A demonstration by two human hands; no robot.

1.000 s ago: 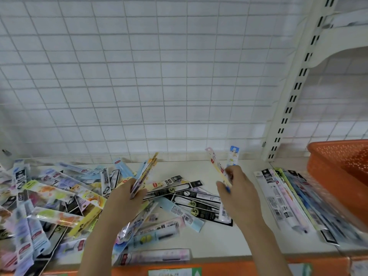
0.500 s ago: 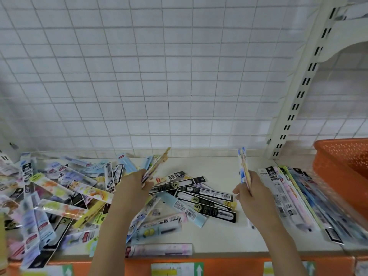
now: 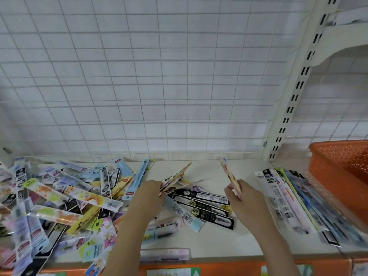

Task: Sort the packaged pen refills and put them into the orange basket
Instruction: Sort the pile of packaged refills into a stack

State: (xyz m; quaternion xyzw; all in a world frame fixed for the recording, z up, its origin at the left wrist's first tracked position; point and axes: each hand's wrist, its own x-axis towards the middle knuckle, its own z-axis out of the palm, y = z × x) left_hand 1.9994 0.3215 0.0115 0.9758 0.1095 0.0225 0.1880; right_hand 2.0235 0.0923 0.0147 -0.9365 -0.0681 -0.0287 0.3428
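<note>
We see both hands over a white shelf (image 3: 215,172) strewn with packaged pen refills. Our left hand (image 3: 148,196) has its grip clenched around a thin fan of packets (image 3: 175,177) that point up and to the right, edge-on to us, so we cannot tell how many there are. Our right hand (image 3: 244,198) pinches one slim pink-and-yellow packet (image 3: 229,175) between thumb and fingers, holding it tilted with its top end leaning to the left.

A big loose heap of packets (image 3: 59,198) covers the left side of the shelf, lying crisscross in many colours. Between the two hands lie a few black packets (image 3: 203,204) marked with a 5, and a pale blue packet (image 3: 184,214) slanting beneath them. At the right, a neater row of packets (image 3: 288,206) lies side by side, fanned out and touching one another.

The orange basket (image 3: 338,176) stands at the far right, just beside that row; its inside is only partly in view. Behind the shelf a white wire grid (image 3: 149,76) rises, with a slotted white post (image 3: 294,96) at its right. An orange strip (image 3: 229,267) runs along the front edge of the shelf.
</note>
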